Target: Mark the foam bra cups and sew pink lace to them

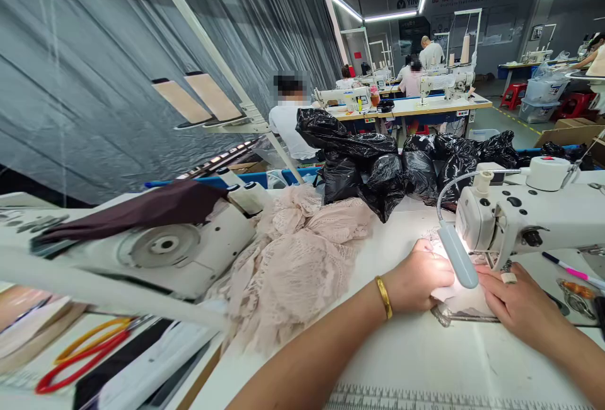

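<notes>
A piece of pale pink fabric [463,301] lies on the bed of a white sewing machine [543,208], under its lit needle area. My left hand [420,276], with a gold bangle at the wrist, is closed on the fabric's left side, fingers curled. On the right side my right hand [517,301] rests with fingers stretched out on the fabric, close to the presser foot; a ring shows on one finger. A grey gooseneck lamp [457,256] hangs between the hands and hides part of the fabric and the needle.
A heap of pale lace [302,265] lies left of my forearm. Black plastic bags [382,174] line the table's back. Red and yellow-handled scissors [89,350], another machine [165,246] and a thread stand are on the left. Marker pens [571,268] lie right; a ruler [425,397] runs along the front.
</notes>
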A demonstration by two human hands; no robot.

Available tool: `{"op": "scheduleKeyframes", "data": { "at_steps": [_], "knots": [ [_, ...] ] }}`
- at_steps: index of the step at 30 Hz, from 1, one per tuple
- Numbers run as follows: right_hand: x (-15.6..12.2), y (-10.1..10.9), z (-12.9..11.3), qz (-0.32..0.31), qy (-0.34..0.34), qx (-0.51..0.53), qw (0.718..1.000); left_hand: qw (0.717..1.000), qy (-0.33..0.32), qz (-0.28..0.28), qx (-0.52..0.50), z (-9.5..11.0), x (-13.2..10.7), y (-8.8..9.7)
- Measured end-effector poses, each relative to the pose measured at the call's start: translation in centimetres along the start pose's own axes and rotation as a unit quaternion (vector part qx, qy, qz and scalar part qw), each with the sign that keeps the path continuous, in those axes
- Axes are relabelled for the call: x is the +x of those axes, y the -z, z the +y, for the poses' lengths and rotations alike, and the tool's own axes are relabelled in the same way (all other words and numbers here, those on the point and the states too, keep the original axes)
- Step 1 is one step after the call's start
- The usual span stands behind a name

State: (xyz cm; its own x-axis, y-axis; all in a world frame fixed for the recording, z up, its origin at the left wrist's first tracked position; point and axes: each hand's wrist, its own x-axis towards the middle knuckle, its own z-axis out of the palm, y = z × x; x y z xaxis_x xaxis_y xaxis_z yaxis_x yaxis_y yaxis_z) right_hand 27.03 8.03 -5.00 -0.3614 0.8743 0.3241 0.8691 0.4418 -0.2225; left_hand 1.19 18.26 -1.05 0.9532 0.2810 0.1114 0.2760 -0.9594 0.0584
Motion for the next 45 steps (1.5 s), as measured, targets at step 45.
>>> {"op": "scheduleKeyframes", "data": {
  "at_steps": [45],
  "knots": [
    [-1.2,0.3,1.2,0.101,-0.020,0.038,0.994,0.997,0.005,0.046,-0.064,0.1,-0.2,-1.2]
  ]
}}
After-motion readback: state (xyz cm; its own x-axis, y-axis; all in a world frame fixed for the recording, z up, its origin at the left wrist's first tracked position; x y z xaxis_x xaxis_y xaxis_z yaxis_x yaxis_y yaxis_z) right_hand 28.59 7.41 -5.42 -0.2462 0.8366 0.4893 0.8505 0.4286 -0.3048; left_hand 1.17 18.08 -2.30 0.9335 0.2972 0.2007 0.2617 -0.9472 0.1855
